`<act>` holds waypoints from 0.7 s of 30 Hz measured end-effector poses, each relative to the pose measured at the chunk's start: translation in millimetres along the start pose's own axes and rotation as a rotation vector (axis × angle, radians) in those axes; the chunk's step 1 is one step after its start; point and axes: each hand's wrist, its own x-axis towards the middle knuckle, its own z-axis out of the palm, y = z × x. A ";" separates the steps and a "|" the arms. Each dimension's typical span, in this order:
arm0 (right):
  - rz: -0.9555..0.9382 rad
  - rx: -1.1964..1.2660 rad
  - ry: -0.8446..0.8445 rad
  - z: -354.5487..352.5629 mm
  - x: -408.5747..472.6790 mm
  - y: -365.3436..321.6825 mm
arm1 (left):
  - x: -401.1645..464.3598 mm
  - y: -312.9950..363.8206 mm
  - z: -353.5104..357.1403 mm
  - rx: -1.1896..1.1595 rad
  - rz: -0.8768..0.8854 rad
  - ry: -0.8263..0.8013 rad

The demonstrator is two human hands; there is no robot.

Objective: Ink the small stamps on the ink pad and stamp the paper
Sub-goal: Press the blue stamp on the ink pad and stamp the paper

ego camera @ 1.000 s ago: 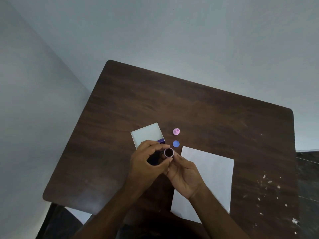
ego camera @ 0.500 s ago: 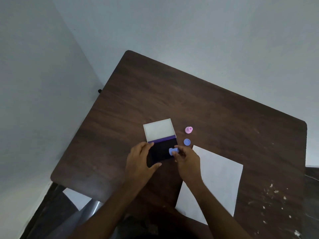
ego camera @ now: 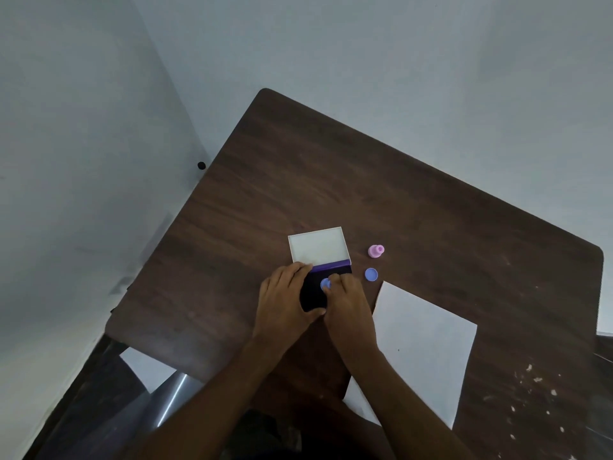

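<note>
Down onto the pad now, off the near edge where it hovered half a second back: blue stamp (ego camera: 326,284) pinched in the right hand (ego camera: 348,303), pressed face-down on the dark ink pad (ego camera: 311,293). Left hand (ego camera: 285,303) clamped around the pad's 9 o'clock side, thumb under the near edge, steadying it. White lid (ego camera: 318,245) flipped open at 12 o'clock. Blank paper (ego camera: 421,346) at 4 o'clock from the stamp, right beside the right wrist, long axis running 11 to 5. Blue cap (ego camera: 371,274) and pink stamp (ego camera: 376,251) waiting at 2 o'clock on the wooden table (ego camera: 331,167). Probably next: lift, swing right, press.
</note>
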 end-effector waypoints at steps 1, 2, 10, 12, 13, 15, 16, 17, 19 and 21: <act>0.014 0.017 -0.007 2.4 0.0 -1.3 | 0.2 -0.6 0.2 -0.005 0.001 0.003; 0.026 0.036 -0.014 4.7 0.0 -2.6 | 0.7 -1.4 0.7 -0.010 0.001 0.002; 0.112 0.105 -0.073 11.7 6.1 -3.2 | 2.7 -5.7 5.7 -0.041 0.017 0.016; 0.111 0.091 -0.077 12.0 8.7 -2.6 | 2.8 -5.5 5.7 -0.044 0.019 0.034; 0.115 0.091 -0.084 11.8 9.6 -2.8 | 2.4 -5.7 5.7 -0.042 0.021 0.042; 0.118 0.094 -0.089 11.1 10.8 -3.0 | 1.7 -5.2 4.9 -0.039 0.028 0.055; 0.105 0.080 -0.080 11.4 10.8 -2.6 | 1.4 -4.9 4.4 -0.039 0.031 0.058; 0.082 0.053 -0.061 11.8 10.1 -2.5 | 1.1 -4.3 3.8 -0.042 0.032 0.058; 0.026 0.005 -0.014 13.2 9.2 -1.6 | 1.7 -3.3 2.6 -0.041 0.035 0.064; 0.005 0.003 0.003 13.8 8.5 -1.1 | 1.8 -2.4 1.6 -0.035 0.037 0.066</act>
